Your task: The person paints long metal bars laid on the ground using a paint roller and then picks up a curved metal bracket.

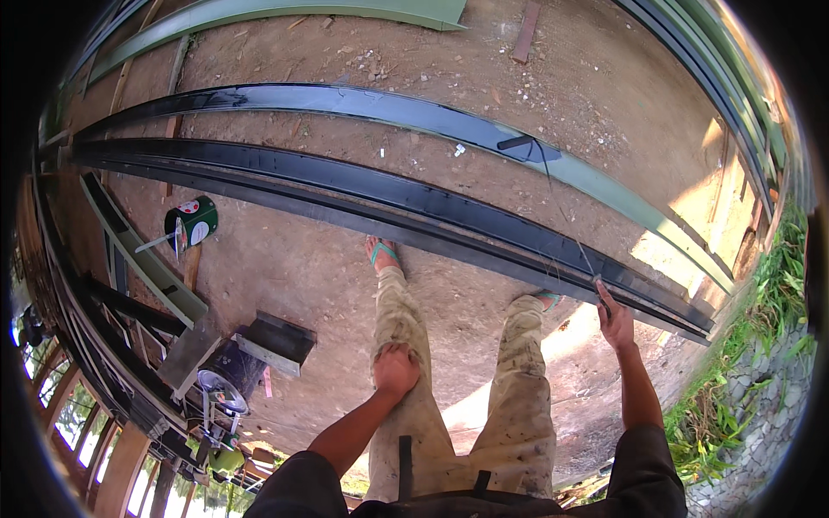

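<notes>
Long glossy black-painted steel beam [414,203] under right hand [615,324]

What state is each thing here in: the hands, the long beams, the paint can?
Left hand: resting on the left knee, holding nothing.
Right hand: gripping a thin tool against the near beam.
Near beam: lying on the dirt, coated black.
Far beam: black along its left part, green toward the right.
Paint can: lying on its side, a stick beside it.
</notes>
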Tool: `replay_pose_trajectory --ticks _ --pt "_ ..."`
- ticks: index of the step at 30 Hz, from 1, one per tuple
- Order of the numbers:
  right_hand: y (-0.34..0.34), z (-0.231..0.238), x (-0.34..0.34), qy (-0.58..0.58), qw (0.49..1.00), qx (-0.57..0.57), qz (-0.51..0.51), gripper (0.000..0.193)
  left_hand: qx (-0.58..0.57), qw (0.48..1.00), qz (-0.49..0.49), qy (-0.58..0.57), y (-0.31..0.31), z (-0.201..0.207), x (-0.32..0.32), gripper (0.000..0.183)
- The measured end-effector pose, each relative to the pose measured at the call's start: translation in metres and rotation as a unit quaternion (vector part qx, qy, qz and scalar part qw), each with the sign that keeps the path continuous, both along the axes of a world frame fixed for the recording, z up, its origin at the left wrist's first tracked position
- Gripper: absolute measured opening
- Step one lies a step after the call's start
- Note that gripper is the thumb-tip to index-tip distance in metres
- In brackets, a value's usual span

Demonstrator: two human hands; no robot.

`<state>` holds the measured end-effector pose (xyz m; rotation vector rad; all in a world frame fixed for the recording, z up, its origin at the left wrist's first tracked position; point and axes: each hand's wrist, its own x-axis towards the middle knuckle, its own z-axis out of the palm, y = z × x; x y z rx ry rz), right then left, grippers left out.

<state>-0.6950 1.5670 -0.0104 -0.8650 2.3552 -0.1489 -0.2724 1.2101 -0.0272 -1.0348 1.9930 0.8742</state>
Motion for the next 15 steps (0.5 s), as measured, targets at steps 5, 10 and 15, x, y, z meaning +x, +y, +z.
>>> replay_pose_trajectory --ticks 5,10,15 --pt "-0.136 -0.061 0.056 -0.005 0.997 0.075 0.035 0.064 -0.010 1.000 -0.025 -0.015 0.008 -0.002 -0.008 0.020" --pt "-0.215 -0.071 0.042 -0.041 0.997 0.051 0.026 0.061 -0.015 0.998 -0.053 -0.026 0.019 -0.005 -0.016 0.022" --pt "-0.098 -0.042 0.011 0.001 0.996 0.083 0.013 0.062 -0.006 0.997 -0.065 -0.048 0.024 -0.006 -0.019 0.025"
